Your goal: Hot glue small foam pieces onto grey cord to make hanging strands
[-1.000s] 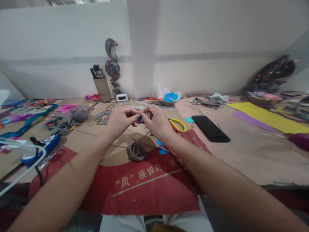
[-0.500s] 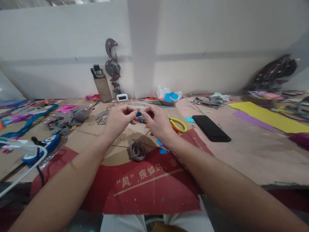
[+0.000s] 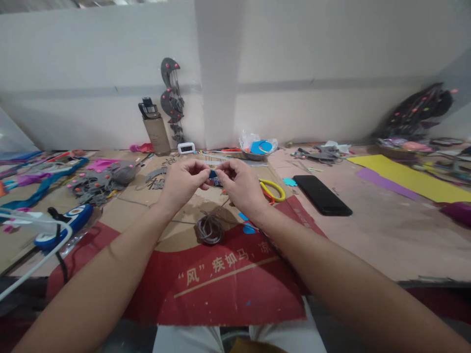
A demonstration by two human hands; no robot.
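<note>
My left hand [image 3: 186,181] and my right hand [image 3: 239,184] meet over the cardboard, thumbs and forefingers pinched. Between the fingertips shows a small dark blue piece [image 3: 213,174], mostly covered, so its kind cannot be made out. Both hands grip it. Below them lies a coil of grey-brown cord [image 3: 209,229] on the red and brown cardboard sheet [image 3: 235,299]. Scissors with yellow handles [image 3: 273,190] lie beside my right hand, partly hidden by it. Small blue cut pieces [image 3: 248,228] rest under my right wrist.
A black phone [image 3: 322,195] lies to the right, near yellow sheet material [image 3: 412,176]. At the back stand a bottle [image 3: 157,132] and a small white digital clock [image 3: 186,148]. Grey pieces with pink-headed pins [image 3: 105,181] and a blue power strip [image 3: 66,226] are on the left.
The dark blue piece shows slightly more between the fingertips. My hands stay in nearly the same place, and the things on the table have not moved.
</note>
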